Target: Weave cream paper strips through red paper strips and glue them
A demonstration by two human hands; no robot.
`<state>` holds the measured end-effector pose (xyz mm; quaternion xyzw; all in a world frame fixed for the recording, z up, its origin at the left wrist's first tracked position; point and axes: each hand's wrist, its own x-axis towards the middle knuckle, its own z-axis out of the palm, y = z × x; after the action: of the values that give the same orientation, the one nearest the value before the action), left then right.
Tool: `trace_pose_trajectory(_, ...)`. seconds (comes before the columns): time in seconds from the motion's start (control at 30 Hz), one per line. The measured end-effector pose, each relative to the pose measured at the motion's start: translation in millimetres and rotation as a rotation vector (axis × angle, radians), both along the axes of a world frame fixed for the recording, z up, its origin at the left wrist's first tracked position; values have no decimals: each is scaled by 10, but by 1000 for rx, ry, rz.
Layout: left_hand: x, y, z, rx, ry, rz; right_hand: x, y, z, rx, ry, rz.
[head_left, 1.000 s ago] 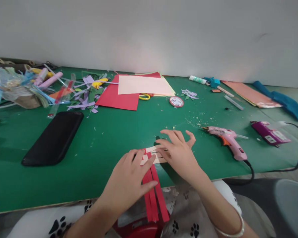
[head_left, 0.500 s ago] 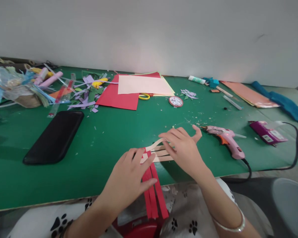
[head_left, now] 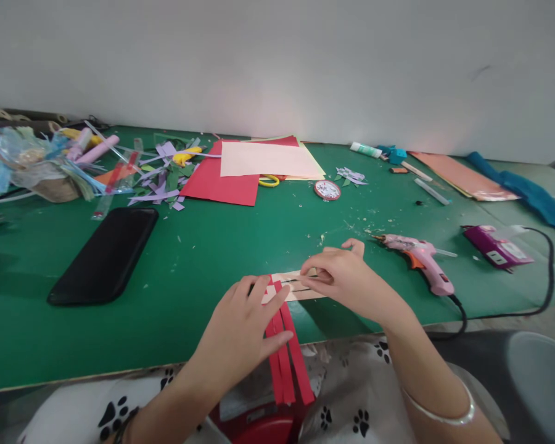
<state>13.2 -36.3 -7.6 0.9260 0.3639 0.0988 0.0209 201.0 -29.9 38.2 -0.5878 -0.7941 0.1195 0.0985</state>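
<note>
Red paper strips (head_left: 295,351) hang over the table's front edge and cross cream paper strips (head_left: 305,295) in a small weave. My left hand (head_left: 240,327) lies on the crossing with its fingers spread, pressing the weave's left side. Over the cream strips, my right hand (head_left: 351,277) has thumb and index finger pinched on one cream strip. Its little finger sticks out. The fingertips of my right hand partly cover the strips' far ends.
A black phone (head_left: 106,256) lies left on the green table (head_left: 213,240). Red sheets (head_left: 222,185) and a cream sheet (head_left: 268,159) lie at the back. A pink glue gun (head_left: 420,259) and purple box (head_left: 497,248) are at the right; its cord crosses the front edge.
My right hand has lowered, and the cream strip that was raised and bent now lies nearer the others. Its fingers have drawn together. My left hand has stayed in place.
</note>
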Motion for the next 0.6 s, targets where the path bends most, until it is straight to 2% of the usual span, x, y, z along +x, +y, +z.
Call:
trace_pose_trajectory(0.27,-7,-4,6,-28,0,4,-14,169,162,148,-184,87)
trace_pose_trajectory(0.43,-2,3,19,-39,-6,8,28,293,244,120,-184,126)
trace_pose_trajectory(0.6,-2,-3,25,-55,-16,9,113,314,258,22,-180,147)
